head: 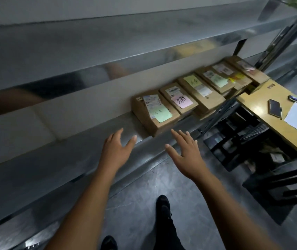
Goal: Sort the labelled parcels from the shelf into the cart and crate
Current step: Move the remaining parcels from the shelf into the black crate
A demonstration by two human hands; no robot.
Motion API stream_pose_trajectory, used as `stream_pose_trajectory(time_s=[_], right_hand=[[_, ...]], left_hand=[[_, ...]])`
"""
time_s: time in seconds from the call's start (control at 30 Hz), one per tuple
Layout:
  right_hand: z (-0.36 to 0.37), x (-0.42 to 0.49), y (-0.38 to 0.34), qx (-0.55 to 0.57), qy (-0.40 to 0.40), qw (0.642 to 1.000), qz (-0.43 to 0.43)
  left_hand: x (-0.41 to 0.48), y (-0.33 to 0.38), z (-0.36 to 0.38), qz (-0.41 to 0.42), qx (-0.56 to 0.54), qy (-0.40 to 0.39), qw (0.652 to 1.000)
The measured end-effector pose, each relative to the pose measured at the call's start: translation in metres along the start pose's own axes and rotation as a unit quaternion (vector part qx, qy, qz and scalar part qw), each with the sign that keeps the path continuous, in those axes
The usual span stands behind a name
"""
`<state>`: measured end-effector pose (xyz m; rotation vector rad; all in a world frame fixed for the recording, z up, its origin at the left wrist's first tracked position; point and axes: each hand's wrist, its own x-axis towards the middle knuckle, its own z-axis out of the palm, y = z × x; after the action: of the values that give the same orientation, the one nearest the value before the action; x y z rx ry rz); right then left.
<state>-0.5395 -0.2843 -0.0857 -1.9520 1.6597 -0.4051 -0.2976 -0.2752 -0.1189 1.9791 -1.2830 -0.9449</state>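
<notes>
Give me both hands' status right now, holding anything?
Left hand: open, fingers spread, empty, over the grey metal shelf.
Right hand: open, empty, just short of the nearest brown cardboard parcel with the green sticky note.

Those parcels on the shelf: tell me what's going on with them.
A person is reaching both bare hands, left hand and right hand, open and empty, toward the nearest parcel, which carries a green note. A row of cardboard parcels lies on the metal shelf. A black crate sits to the right.
</notes>
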Motion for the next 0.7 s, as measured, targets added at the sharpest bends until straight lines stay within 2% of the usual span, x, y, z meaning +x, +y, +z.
stream_pose_trajectory(time_s=[0.17, 0.37, 0.53, 0.7], right_hand=[[-0.022, 0.064, 0.034, 0.017, -0.014, 0.999, -0.048], [-0.041, 0.137, 0.067, 0.038, -0.042, 0.993, -0.104], [-0.044, 0.183, 0.083, 0.022, -0.069, 0.988, -0.139], [-0.043, 0.212, 0.089, 0.017, -0.084, 0.983, -0.165]], left_hand=[[0.040, 0.038, 0.050, -0.059, -0.018, 0.018, 0.998], [0.091, 0.066, 0.104, -0.130, -0.097, 0.072, 0.984], [0.119, 0.076, 0.131, -0.132, -0.226, 0.117, 0.958], [0.133, 0.073, 0.149, -0.084, -0.239, 0.169, 0.953]])
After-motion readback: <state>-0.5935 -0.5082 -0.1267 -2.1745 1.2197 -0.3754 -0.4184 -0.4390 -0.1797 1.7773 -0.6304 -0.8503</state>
